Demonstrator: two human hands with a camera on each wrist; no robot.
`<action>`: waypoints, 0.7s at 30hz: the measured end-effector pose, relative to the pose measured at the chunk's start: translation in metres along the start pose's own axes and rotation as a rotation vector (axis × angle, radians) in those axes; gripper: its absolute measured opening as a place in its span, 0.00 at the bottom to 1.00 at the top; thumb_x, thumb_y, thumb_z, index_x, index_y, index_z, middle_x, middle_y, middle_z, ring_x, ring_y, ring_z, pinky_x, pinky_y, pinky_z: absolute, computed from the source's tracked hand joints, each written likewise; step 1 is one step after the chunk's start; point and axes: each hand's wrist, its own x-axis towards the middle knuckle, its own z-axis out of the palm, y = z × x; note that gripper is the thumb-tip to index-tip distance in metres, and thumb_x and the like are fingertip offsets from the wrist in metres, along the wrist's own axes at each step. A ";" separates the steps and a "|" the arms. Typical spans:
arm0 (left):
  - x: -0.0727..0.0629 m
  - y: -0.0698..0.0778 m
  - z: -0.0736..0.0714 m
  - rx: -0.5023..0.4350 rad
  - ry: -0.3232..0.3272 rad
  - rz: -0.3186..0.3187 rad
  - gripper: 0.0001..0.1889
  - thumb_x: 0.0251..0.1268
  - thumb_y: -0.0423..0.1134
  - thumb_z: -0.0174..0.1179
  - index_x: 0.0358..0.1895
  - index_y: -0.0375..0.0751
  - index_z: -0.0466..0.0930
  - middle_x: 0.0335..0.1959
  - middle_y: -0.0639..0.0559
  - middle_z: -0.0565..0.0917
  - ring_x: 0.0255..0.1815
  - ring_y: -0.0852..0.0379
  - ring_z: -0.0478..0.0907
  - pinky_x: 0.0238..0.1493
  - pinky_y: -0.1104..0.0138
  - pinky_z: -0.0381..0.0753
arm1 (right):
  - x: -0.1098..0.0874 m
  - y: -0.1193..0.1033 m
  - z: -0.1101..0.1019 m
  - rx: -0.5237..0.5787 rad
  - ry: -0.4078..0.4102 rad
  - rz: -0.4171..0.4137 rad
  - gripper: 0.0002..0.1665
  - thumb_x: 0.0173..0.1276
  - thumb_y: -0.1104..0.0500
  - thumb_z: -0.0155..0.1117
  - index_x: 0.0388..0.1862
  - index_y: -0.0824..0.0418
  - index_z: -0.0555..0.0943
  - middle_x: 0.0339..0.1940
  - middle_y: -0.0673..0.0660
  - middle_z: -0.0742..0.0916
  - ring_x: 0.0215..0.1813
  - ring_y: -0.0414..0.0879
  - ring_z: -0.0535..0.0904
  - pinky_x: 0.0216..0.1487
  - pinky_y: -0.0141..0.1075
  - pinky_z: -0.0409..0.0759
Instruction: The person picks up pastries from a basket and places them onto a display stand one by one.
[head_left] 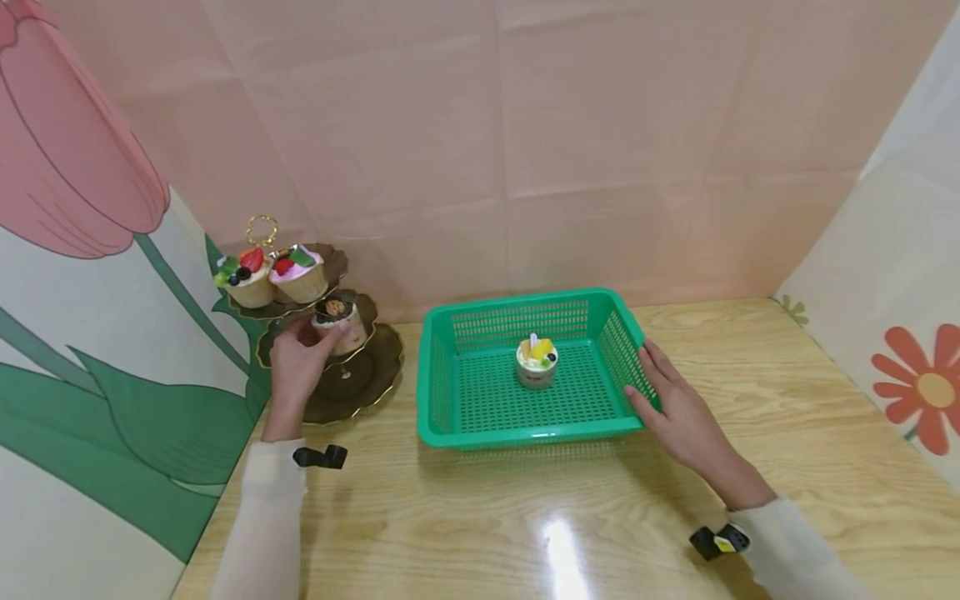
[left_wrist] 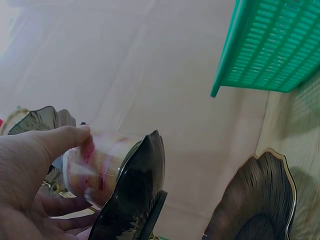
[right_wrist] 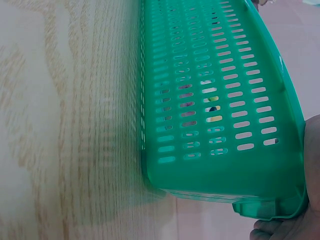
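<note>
My left hand (head_left: 298, 362) holds a dessert cup (left_wrist: 97, 167) with pink-streaked clear sides and a dark top bearing a walnut-like piece. It is at the middle tier of a brown three-tier stand (head_left: 375, 375) with gold scalloped edges. In the left wrist view the thumb lies along the cup's side, the other fingers partly hidden behind it. My right hand (head_left: 678, 412) grips the right rim of a green plastic basket (head_left: 427, 375), thumb over the inner side and fingers outside. Inside the basket, a cream-topped dessert cup (head_left: 537, 375) with yellow fruit stands upright.
Two cupcakes, one white-topped (head_left: 251, 290) and one pink-topped (head_left: 303, 285), sit on the stand's top tier beneath a gold ring handle (head_left: 262, 231). The stand is close to the left wall panel. Behind the wooden table (head_left: 465, 525) hangs a pink backdrop (head_left: 525, 167).
</note>
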 end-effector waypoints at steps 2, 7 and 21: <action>0.001 -0.001 0.000 0.010 -0.005 -0.004 0.29 0.63 0.52 0.71 0.58 0.32 0.81 0.48 0.34 0.85 0.46 0.44 0.80 0.45 0.59 0.73 | 0.000 0.000 0.000 0.001 -0.001 0.001 0.42 0.81 0.47 0.53 0.81 0.70 0.51 0.84 0.62 0.50 0.79 0.68 0.54 0.67 0.68 0.62; 0.002 -0.003 -0.001 0.033 -0.003 -0.002 0.29 0.63 0.50 0.71 0.58 0.32 0.80 0.47 0.34 0.85 0.45 0.44 0.80 0.45 0.58 0.73 | 0.000 0.000 -0.001 0.004 -0.006 0.005 0.43 0.81 0.47 0.53 0.81 0.69 0.51 0.84 0.62 0.50 0.79 0.68 0.54 0.67 0.67 0.62; 0.002 -0.007 -0.011 0.079 -0.073 0.005 0.27 0.65 0.49 0.70 0.56 0.29 0.80 0.48 0.32 0.86 0.48 0.40 0.83 0.47 0.61 0.77 | 0.000 -0.001 -0.002 0.011 -0.003 0.000 0.42 0.81 0.48 0.53 0.81 0.71 0.51 0.84 0.62 0.50 0.79 0.68 0.54 0.68 0.67 0.61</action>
